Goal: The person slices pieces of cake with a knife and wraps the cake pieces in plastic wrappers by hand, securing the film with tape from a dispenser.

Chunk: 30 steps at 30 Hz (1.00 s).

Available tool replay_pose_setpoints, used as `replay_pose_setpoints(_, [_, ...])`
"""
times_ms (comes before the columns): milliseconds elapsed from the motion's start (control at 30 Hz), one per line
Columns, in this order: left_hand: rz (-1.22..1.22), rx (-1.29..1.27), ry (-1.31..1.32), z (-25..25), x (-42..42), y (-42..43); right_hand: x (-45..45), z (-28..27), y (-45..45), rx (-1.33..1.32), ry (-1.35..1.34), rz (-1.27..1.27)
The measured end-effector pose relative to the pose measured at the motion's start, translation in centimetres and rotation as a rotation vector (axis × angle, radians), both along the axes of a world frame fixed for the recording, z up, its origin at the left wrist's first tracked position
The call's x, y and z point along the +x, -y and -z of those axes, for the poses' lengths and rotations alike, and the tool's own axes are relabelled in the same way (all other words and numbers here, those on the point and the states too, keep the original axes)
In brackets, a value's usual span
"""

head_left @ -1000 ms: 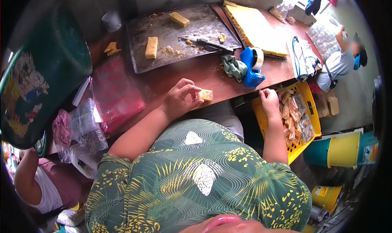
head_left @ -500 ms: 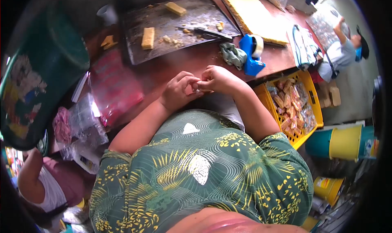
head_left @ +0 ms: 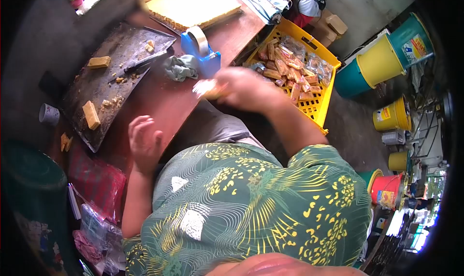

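Note:
My right hand (head_left: 237, 88), blurred by motion, holds a wrapped bar (head_left: 209, 89) over the table's front edge, just left of the yellow crate. Near the table edge at left, my left hand (head_left: 145, 139) is raised with its fingers apart and nothing in it. Many wrapped bars (head_left: 290, 70) lie in the yellow crate (head_left: 321, 109). Behind my right hand stand a blue tape dispenser (head_left: 209, 63) and a crumpled grey-green cloth (head_left: 181, 68).
A dark baking tray (head_left: 104, 89) bears two cake bars, crumbs and a knife (head_left: 145, 62). A large cake slab (head_left: 191, 7) lies at the back. Red plastic sheets (head_left: 99, 184) are at left. Buckets (head_left: 379, 60) stand at right. Part of another person (head_left: 311, 4) shows at the top.
The view has turned to the right. My hands, together half a second ago, have separated; my right hand has moved toward the crate with the wrapped bar, and my left hand has opened.

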<state>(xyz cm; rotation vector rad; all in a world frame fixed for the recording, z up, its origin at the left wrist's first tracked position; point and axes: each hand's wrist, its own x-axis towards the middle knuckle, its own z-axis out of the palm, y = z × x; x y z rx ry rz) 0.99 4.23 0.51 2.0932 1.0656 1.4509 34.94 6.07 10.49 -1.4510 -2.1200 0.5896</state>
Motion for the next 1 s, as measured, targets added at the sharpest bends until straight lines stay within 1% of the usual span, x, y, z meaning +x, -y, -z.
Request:
replay_pose_setpoints(33, [-0.052, -0.011, 0.046, 0.3, -0.6, 0.0, 2.9, -1.4, -0.2, 0.043, 0.071, 0.071])
replay_pose_setpoints(67, [-0.069, -0.050, 0.105, 0.3, -0.9, 0.0, 5.7, -2.5, -0.6, 0.025, 0.226, 0.197])
replay_pose_setpoints(100, [-0.095, -0.085, 0.165, 0.2, -1.2, -0.3, 8.6, -3.1, -0.9, 0.117, 0.284, 0.190])
replay_pose_setpoints(133, [-0.131, -0.112, 0.226, 0.0, -1.8, -0.5, 8.8, -5.0, -0.7, 0.085, 0.434, 0.340])
replay_pose_setpoints(167, [-0.132, -0.057, 0.168, -0.3, -2.0, -0.9, 9.9, -5.0, -0.7, 0.299, 0.531, 0.314])
replay_pose_setpoints(200, [-0.147, 0.003, 0.106, -0.9, -2.0, -1.3, 10.3, -5.2, -1.7, 0.350, 0.504, 0.291])
replay_pose_setpoints(233, [-0.172, 0.063, 0.037, -1.6, -2.3, -1.5, 8.7, -5.9, -2.2, 0.368, 0.434, 0.293])
replay_pose_setpoints(300, [-0.192, 0.093, 0.033, -1.1, -2.4, -1.7, 3.5, -6.8, -3.4, 0.386, 0.247, 0.151])
replay_pose_setpoints(333, [-0.171, 0.057, 0.063, -0.2, -2.7, -1.7, 0.8, -6.5, -4.7, 0.423, 0.200, -0.015])
replay_pose_setpoints(367, [-0.143, 0.024, 0.096, 0.4, -2.9, -1.9, -2.0, -5.7, -5.6, 0.345, 0.126, -0.100])
replay_pose_setpoints(433, [-0.122, 0.025, 0.140, 0.0, -3.3, -1.9, -8.1, -5.3, -7.5, 0.293, 0.112, -0.307])
replay_pose_setpoints(500, [-0.113, -0.026, 0.175, -0.2, -3.3, -1.6, -13.1, -4.4, -10.8, 0.238, 0.142, -0.409])
replay_pose_setpoints(533, [-0.105, -0.031, 0.163, -0.4, -3.6, -1.5, -16.0, -4.0, -12.2, 0.241, 0.187, -0.394])
replay_pose_setpoints(567, [-0.085, -0.031, 0.172, -0.1, -3.7, -1.6, -19.0, -3.4, -14.3, 0.146, 0.166, -0.364])
replay_pose_setpoints(600, [-0.086, -0.025, 0.147, -0.2, -3.9, -1.6, -21.6, -1.5, -17.3, 0.173, 0.108, -0.378])
replay_pose_setpoints(633, [-0.082, -0.024, 0.122, -0.4, -3.9, -1.5, -24.1, 0.6, -20.7, 0.289, 0.058, -0.393])
replay_pose_setpoints(700, [-0.073, -0.051, 0.131, 0.2, -3.8, -1.5, -29.1, 3.0, -25.9, 0.342, 0.079, -0.282])
replay_pose_setpoints(767, [-0.072, -0.060, 0.116, -0.2, -3.9, -1.4, -32.6, 4.0, -28.1, 0.287, 0.083, -0.103])
replay_pose_setpoints(833, [-0.078, -0.054, 0.075, -1.3, -4.2, -1.0, -34.4, 4.4, -28.8, 0.236, 0.234, -0.006])
replay_pose_setpoints(867, [-0.067, -0.046, 0.078, -1.1, -4.2, -1.1, -34.8, 5.6, -30.9, 0.132, 0.303, -0.037])
replay_pose_setpoints(900, [-0.083, -0.031, 0.073, -1.2, -4.4, -1.0, -34.7, 5.6, -31.2, 0.161, 0.310, -0.067])
replay_pose_setpoints(967, [-0.085, -0.013, 0.074, -1.1, -4.2, -1.1, -34.4, 6.0, -31.5, 0.152, 0.205, -0.040])
replay_pose_setpoints(1000, [-0.086, -0.025, 0.066, -1.2, -4.1, -1.1, -33.7, 4.9, -30.3, 0.131, 0.202, -0.041])
